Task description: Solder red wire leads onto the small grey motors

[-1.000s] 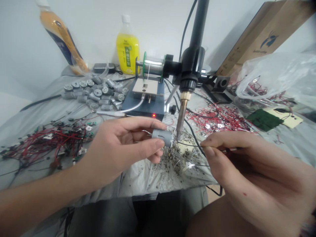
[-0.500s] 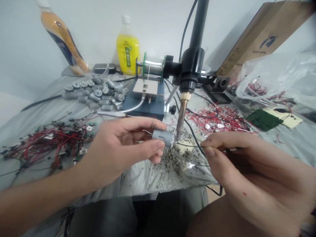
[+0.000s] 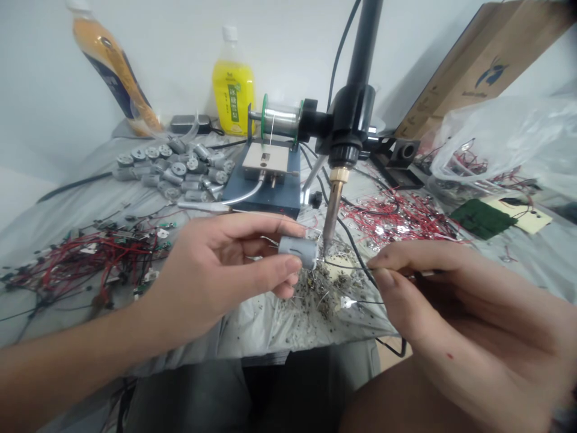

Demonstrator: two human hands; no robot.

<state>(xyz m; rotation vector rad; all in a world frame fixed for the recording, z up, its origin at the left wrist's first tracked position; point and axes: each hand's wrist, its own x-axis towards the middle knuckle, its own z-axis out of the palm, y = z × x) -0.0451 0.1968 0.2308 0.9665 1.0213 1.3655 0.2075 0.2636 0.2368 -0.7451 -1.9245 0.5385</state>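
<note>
Grey metal motor [image 3: 295,251] is in the L grip [image 3: 219,267], pinched btwn thumb & fingers, terminal end facing the soldering iron [image 3: 332,219], just L of its tip. R grip [image 3: 455,300], R of the iron, is closed thumb-to-finger on a thin black wire [image 3: 347,266], w/ the wire's far end at the motor's terminal side by the tip. Can't tell if iron, wire & terminal all touch; too small.

Handling, my judgement: brace the motor firmly, angle it w/ the L wrist, not the fingertips, & leave only light slack in the wire, as a tug could pull it off a soft joint. L fingertips are nr hot metal, so hold them back on the can.

Room: tightest R of the iron, where a black cable [image 3: 358,249] runs btwn tip & R hand; could snag. Below the tip, loose debris [image 3: 311,300] & a white connector [image 3: 346,302]. Worktop [image 3: 252,328] edge is nearer the person than the iron, both forearms crossing it. Behind-L of the iron, the solder feeder [image 3: 264,174] blocks a straight push; farther L, a motor pile [image 3: 175,171]. R-behind, red wires [image 3: 396,219]. Easiest exit, prob., straight back toward the person.
</note>
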